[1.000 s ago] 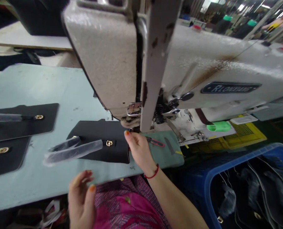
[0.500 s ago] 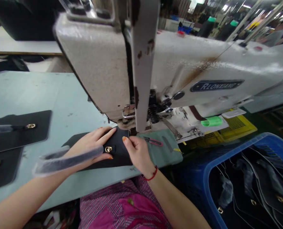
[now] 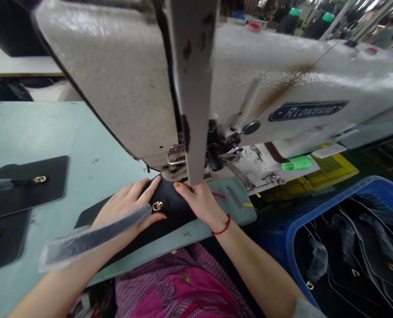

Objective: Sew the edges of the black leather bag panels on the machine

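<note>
A black leather panel [image 3: 170,207] with a gold clasp [image 3: 157,206] and a plastic-wrapped strap [image 3: 93,236] lies under the head of a white sewing machine [image 3: 143,88]. My left hand [image 3: 128,207] rests flat on the panel beside the clasp, fingers stretched toward the needle area, with the strap lying across its back. My right hand [image 3: 201,203] presses the panel's right edge just below the presser foot, fingers curled on the leather. A red cord circles that wrist.
Two more black panels with gold clasps [image 3: 24,183] lie at the left of the pale green table [image 3: 67,141]. Small pink snips [image 3: 220,195] lie right of my right hand. A blue crate [image 3: 315,212] of black pieces stands at the lower right, a yellow tray [image 3: 335,168] behind it.
My left hand came up from below the table edge onto the panel. Both hands have pushed the panel further under the machine head, and it now lies at a slant.
</note>
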The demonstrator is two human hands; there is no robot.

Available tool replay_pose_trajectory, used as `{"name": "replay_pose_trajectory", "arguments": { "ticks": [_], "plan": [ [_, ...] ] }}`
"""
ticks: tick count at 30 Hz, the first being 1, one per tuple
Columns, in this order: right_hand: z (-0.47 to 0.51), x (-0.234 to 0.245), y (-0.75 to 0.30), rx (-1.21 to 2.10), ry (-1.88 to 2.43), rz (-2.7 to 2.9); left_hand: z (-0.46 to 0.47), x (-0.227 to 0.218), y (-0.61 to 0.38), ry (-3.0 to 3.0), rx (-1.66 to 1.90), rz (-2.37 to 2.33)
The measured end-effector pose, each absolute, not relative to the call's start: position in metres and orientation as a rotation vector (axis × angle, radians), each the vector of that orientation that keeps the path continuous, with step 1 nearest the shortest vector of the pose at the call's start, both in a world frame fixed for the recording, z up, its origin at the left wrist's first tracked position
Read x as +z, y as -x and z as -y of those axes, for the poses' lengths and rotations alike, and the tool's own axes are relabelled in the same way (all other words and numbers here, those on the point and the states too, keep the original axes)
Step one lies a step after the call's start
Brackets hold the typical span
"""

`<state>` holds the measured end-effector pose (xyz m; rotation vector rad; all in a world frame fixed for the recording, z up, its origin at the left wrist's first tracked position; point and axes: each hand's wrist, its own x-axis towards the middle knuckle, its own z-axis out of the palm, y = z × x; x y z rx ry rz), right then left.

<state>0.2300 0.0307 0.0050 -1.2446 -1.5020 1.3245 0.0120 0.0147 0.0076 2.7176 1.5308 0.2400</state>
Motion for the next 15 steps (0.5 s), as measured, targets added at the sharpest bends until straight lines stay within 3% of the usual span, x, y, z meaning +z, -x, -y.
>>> {"name": "replay_pose_trajectory", "arguments": {
  "ticks": [5, 12, 15],
  "plan": [
    [-0.021, 0.009, -0.237, 1.231, 1.252, 1.631, -0.011, -0.004, -0.011, -2.644, 0.453, -1.544],
    [-0.005, -0.001, -0.244, 1.042, 1.291, 1.753, 0.017, -0.03, -0.022, -2.277, 1.012, -1.576],
    [-0.005, -0.01, -0.242, 0.992, 1.3, 1.738, 0.02, -0.028, -0.024, -2.228, 1.063, -1.55]
  ]
}}
